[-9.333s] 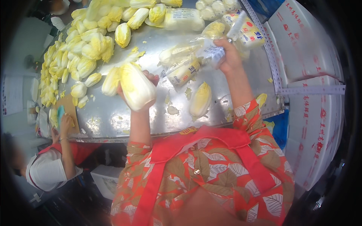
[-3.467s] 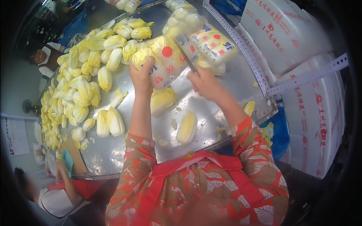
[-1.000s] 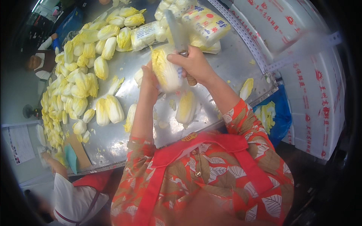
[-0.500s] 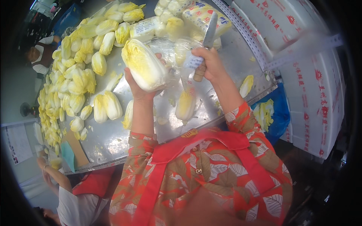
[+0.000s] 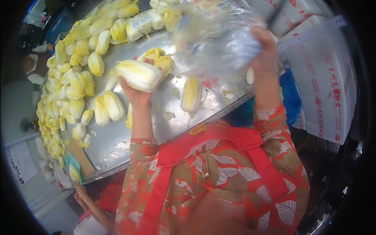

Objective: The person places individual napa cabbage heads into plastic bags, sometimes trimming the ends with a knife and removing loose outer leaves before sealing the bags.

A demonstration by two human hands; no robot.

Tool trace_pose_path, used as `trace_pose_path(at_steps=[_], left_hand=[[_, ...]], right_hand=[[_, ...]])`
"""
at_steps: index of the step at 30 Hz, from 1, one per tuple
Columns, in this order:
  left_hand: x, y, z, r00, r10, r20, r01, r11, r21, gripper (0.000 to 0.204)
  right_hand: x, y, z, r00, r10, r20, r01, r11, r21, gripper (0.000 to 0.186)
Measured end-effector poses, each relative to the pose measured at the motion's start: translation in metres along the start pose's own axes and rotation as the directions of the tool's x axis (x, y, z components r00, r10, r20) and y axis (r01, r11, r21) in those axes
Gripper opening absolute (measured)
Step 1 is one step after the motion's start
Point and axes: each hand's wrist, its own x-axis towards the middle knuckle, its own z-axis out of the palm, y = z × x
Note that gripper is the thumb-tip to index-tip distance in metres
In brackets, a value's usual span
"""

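Observation:
A napa cabbage (image 5: pixel 137 75), white at the base and yellow toward its leaf tips, is gripped in my left hand (image 5: pixel 138 96) above the metal table. Behind it, against my fingers, shows a crinkled yellow cabbage head (image 5: pixel 160 62); whether my fingers hold this too I cannot tell. My right hand (image 5: pixel 263 49), raised at the right and smeared by motion, is closed on a sheet of clear plastic wrap (image 5: pixel 219 43) that trails leftward. A dark blurred streak above that hand looks like the knife (image 5: pixel 277 12). Below the wrap, another cabbage (image 5: pixel 191 96) lies on the table.
Many cabbages (image 5: pixel 74 88) are heaped along the table's (image 5: pixel 113 145) left and far sides. Packed cabbages (image 5: pixel 145 24) lie at the back. White boxes (image 5: pixel 319 82) stand right, near a blue bag (image 5: pixel 290 92). At lower left a co-worker's hand (image 5: pixel 80 192) is near a small cabbage.
My right hand has swung right and up, pulling the plastic wrap off and away from the cabbage. My left hand has lowered slightly and tipped the cabbage sideways. The co-worker's hands have shifted.

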Motion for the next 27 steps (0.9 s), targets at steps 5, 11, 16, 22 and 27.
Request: trace_pose_path(at_steps=[5,11,16,22,27], left_hand=[[-0.009,0.055,-0.043,0.974,0.118,-0.192,-0.078,0.976,0.204,0.071],[0.011,0.127,-0.109,0.848,0.416,-0.328,0.19,0.339,0.922,0.058],[0.031,0.093,-0.112,0.912,0.307,0.273,0.063,-0.761,0.646,0.077],[0.048,0.152,-0.15,0.989,-0.024,-0.145,0.114,-0.502,0.857,0.081],[0.054,0.069,-0.04,0.968,-0.001,0.251,-0.221,-0.477,0.851,0.075]], right_hand=[[-0.131,-0.106,-0.124,0.789,-0.044,-0.613,-0.029,0.994,-0.109,0.026],[-0.392,-0.123,-0.218,0.032,-0.495,-0.868,-0.153,0.856,-0.494,0.023],[-0.577,-0.046,-0.242,-0.237,-0.677,-0.697,-0.459,0.71,-0.534,0.022],[-0.673,0.06,-0.257,-0.273,-0.588,-0.762,-0.808,0.57,-0.15,0.032],[-0.645,0.04,-0.223,-0.57,-0.428,-0.702,-0.753,0.614,0.237,0.047]])
